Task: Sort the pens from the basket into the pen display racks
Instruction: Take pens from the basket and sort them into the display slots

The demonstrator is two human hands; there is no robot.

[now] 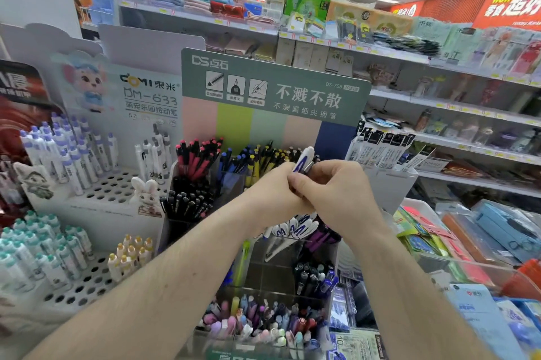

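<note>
Fingers [295,184] of both hands clasp one white-and-purple pen [303,162], its capped end poking up above them, likely so the left hand [272,192] steadies while the right hand [336,192] sorts. Matching pens [295,228] stand in a rack [292,251] compartment just below, a probable destination. No basket is visible.
</note>
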